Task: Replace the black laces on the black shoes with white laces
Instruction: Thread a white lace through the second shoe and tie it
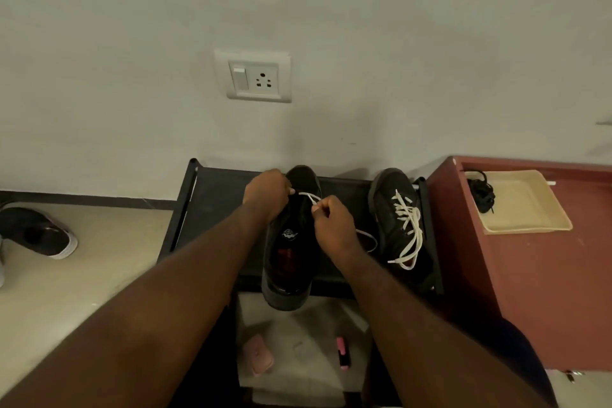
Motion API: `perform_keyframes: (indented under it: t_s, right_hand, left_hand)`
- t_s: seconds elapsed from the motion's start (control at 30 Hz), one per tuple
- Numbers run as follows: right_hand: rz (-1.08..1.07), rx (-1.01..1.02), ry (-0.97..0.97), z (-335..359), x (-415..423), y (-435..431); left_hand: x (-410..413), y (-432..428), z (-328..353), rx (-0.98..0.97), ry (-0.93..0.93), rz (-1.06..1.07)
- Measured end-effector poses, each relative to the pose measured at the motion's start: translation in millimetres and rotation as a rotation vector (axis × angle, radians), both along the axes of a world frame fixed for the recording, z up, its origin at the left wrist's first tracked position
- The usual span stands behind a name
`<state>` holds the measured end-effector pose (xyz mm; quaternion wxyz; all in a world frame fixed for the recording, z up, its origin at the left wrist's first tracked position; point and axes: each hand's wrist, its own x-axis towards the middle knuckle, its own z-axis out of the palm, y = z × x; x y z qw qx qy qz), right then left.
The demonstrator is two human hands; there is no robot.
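Left hand [266, 190] and right hand [332, 225] are each pinching the lace [309, 196] over the shoe [291, 252], which is sitting at the middle of the rack [215, 199]. The lace is appearing limp and light, so gripping near its stiff tip seems best.

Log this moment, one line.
step: lacing middle shoe | left hand: pinches white lace | right hand: pinches lace | right shoe: white-laced

black shoes [291, 242], white laces [409, 228], beige tray [530, 209]

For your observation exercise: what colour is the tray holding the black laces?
The tray is cream; the head view shows it.
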<state>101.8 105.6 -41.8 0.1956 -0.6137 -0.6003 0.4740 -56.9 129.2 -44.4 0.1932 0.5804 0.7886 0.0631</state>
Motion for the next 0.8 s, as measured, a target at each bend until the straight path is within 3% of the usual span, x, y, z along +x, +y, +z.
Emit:
perform_keyframes:
  t_s: [0.17,0.37,0.5,0.6,0.8]
  right_hand:
    - [0.026,0.046,-0.06,-7.4,-2.8,4.2]
    - [0.026,0.069,-0.113,-4.6,-4.7,3.4]
    - [0.028,0.058,-0.153,1.6,-5.2,5.4]
    - [-0.029,0.081,-0.073,23.2,-5.6,17.9]
    - [-0.166,0.443,0.143,131.1,-5.9,54.9]
  left_hand:
    - [-1.3,3.7,6.9,0.043,0.043,-0.053]
    - [-44.4,-14.0,-5.8,0.308,-0.308,0.46]
    - [-46.1,-21.9,5.3,0.216,-0.374,0.2]
    - [-36.3,-14.6,30.0,0.194,-0.349,0.009]
    - [-28.5,-6.8,60.4,0.107,-0.122,-0.111]
